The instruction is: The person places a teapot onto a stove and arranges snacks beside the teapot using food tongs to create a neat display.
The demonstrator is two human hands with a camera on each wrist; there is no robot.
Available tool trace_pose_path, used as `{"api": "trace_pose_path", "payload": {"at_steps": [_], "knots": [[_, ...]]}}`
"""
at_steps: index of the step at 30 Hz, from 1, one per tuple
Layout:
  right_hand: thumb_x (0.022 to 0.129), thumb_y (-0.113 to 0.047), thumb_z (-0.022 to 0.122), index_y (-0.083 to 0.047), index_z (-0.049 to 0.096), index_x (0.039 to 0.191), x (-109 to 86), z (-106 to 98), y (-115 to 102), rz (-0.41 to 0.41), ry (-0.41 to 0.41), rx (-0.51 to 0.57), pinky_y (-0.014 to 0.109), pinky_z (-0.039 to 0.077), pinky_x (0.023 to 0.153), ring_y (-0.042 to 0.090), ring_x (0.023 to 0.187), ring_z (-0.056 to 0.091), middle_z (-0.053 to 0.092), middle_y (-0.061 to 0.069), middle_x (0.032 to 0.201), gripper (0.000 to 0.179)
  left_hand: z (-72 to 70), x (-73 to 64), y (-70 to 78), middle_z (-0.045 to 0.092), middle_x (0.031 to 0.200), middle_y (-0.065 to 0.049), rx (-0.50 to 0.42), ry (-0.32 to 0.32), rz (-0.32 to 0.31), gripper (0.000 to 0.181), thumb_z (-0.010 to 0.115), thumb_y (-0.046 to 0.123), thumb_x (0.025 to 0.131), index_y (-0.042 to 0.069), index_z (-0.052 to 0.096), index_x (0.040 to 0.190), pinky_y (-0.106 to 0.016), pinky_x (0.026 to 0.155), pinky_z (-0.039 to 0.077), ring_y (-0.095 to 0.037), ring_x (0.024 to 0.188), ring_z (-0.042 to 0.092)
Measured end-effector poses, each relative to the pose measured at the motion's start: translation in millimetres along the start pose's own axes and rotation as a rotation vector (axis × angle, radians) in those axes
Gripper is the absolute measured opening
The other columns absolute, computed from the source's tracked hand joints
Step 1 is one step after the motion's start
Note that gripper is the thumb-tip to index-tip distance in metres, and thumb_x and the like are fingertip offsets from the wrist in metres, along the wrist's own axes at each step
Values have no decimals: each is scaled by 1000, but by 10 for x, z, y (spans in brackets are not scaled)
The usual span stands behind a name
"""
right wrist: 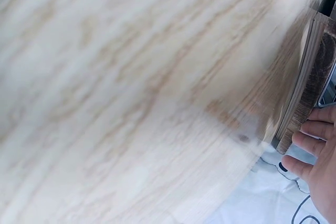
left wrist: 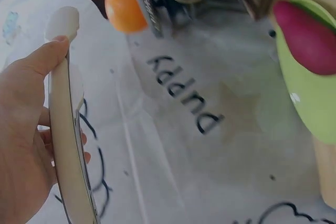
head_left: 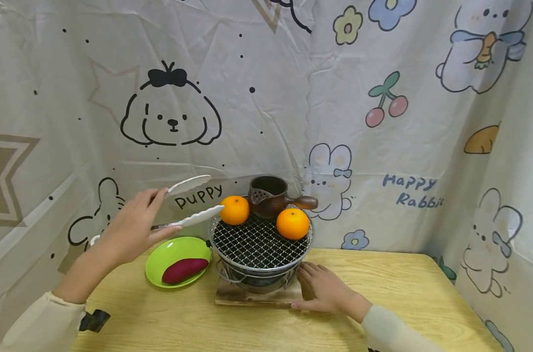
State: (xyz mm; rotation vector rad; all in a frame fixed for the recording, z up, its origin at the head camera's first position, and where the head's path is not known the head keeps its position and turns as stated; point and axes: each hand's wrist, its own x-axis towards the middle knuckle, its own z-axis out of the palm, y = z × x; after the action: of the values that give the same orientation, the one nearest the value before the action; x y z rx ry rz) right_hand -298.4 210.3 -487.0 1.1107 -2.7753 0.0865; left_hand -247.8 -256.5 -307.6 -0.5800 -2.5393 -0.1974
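White-tipped tongs [head_left: 202, 215] are held in my left hand [head_left: 134, 225], their arms spread. One tip is beside or touching the left orange [head_left: 235, 211] on the round mesh grill [head_left: 253, 244]; I cannot tell which. In the left wrist view the thumb presses along the tongs [left wrist: 68, 135]. Toward the grill's right side sits a second orange [head_left: 292, 224]. My right hand [head_left: 325, 288] rests against the wooden board [head_left: 248, 297] under the grill. The right wrist view shows its fingers, fairly straight, at the board's edge [right wrist: 299, 108].
Behind the oranges, a dark brown side-handled teapot [head_left: 268, 203] stands on the grill, handle pointing right. Left of the grill, a green plate [head_left: 154, 264] holds a purple sweet potato [head_left: 184, 270]. Printed cloth [head_left: 257, 122] hangs behind the wooden table [head_left: 380, 274]. A black object [head_left: 95, 320] lies near the left sleeve.
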Motion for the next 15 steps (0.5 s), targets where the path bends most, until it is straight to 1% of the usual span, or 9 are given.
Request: {"api": "trace_pose_path", "payload": {"at_steps": [3, 6, 9, 15], "knots": [[87, -81, 50, 2, 49, 148, 8, -3, -2, -4, 0, 0, 57, 44, 112, 41, 138, 51, 51, 24, 151, 102, 11, -77, -114, 48, 138, -30, 7, -13, -19, 88, 70, 46, 94, -9, 35, 152, -64, 102, 44, -46, 124, 48], [87, -81, 50, 1, 49, 148, 10, 4, -2, -2, -4, 1, 57, 44, 112, 41, 137, 51, 51, 24, 151, 103, 31, -141, -192, 46, 139, -32, 12, -53, -42, 89, 69, 47, 95, -10, 33, 152, -65, 101, 43, -47, 124, 47], [86, -82, 50, 1, 49, 148, 12, 21, 0, -1, -6, -2, 57, 44, 112, 40, 138, 51, 51, 23, 151, 103, 61, -196, -262, 46, 138, -33, 23, -80, -54, 89, 69, 47, 95, -12, 33, 151, -65, 102, 43, -48, 125, 46], [86, -82, 50, 1, 50, 148, 14, 13, 2, -6, 4, -5, 57, 44, 112, 40, 138, 51, 51, 23, 151, 103, 196, -269, -409, 50, 131, -34, 63, -117, -60, 87, 69, 48, 94, -15, 38, 147, -64, 98, 46, -48, 119, 50]]}}
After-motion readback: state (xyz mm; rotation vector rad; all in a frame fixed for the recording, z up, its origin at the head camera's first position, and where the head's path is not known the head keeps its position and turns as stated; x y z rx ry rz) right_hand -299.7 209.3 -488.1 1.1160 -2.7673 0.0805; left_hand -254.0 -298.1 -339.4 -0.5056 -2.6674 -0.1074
